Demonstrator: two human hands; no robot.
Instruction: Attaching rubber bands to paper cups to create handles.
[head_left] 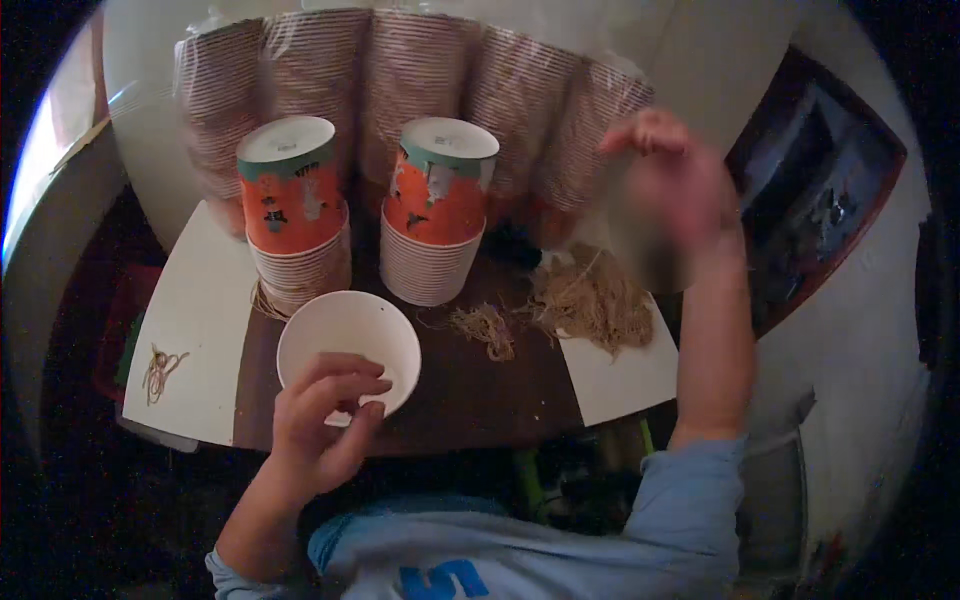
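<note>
A white paper tub (385, 345) stands mouth up at the table's near edge. Over its near rim is my left hand (330, 415), fingers loosely bent and thumb apart from them; no object shows between them. My right hand (685, 180) is raised at the right, past the fibre pile, with its fingers bent and smeared by motion. A dark blurred patch lies beside that palm, and whether anything is held there I cannot make out. Two orange printed tubs (290, 205), (437, 200) sit upside down atop stacks of white tubs (430, 265).
Tall plastic-wrapped stacks of paper tubs (415, 90) line the back. Tangled brown fibre (595, 300) lies at the right, with a smaller tuft (487, 330) nearer the middle. Some thin strands (160, 370) rest on the left white panel. A dark framed panel (815, 180) leans at far right.
</note>
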